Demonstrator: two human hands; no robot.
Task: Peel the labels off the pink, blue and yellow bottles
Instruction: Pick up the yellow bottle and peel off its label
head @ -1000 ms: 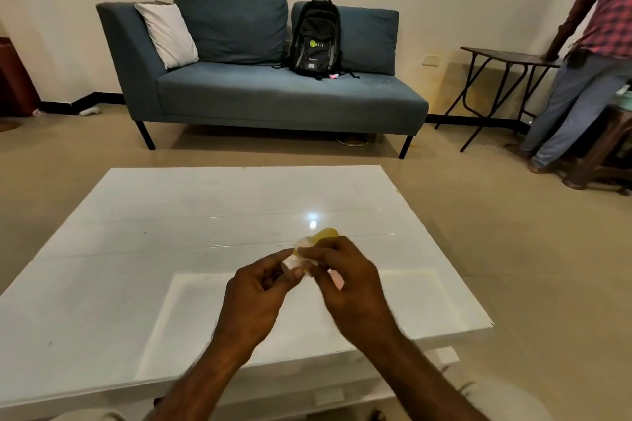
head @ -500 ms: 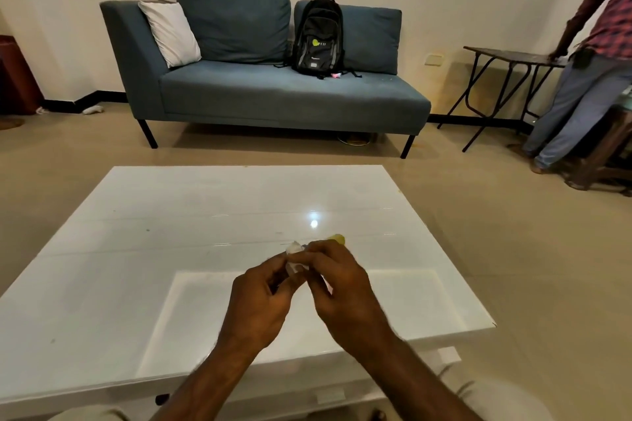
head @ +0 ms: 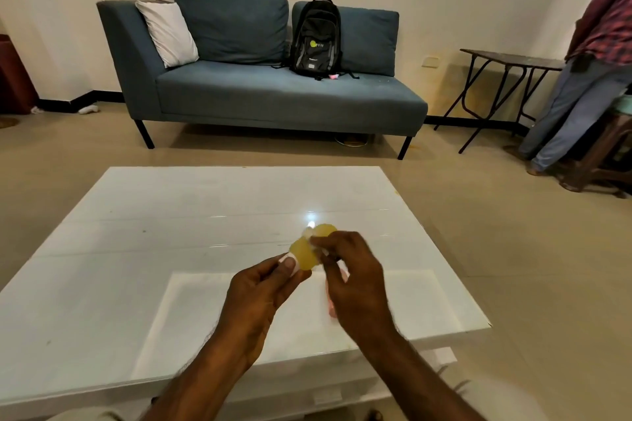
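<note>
Over the white table [head: 143, 284], the left hand [head: 263, 287] grips the yellow bottle [head: 304, 257] by its near end. The right hand [head: 355, 278] pinches the bottle's far side with curled fingers.

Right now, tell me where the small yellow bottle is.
Head view, centre: the small translucent yellow bottle is held between the left hand and right hand, above the glossy white table's near half.
</note>
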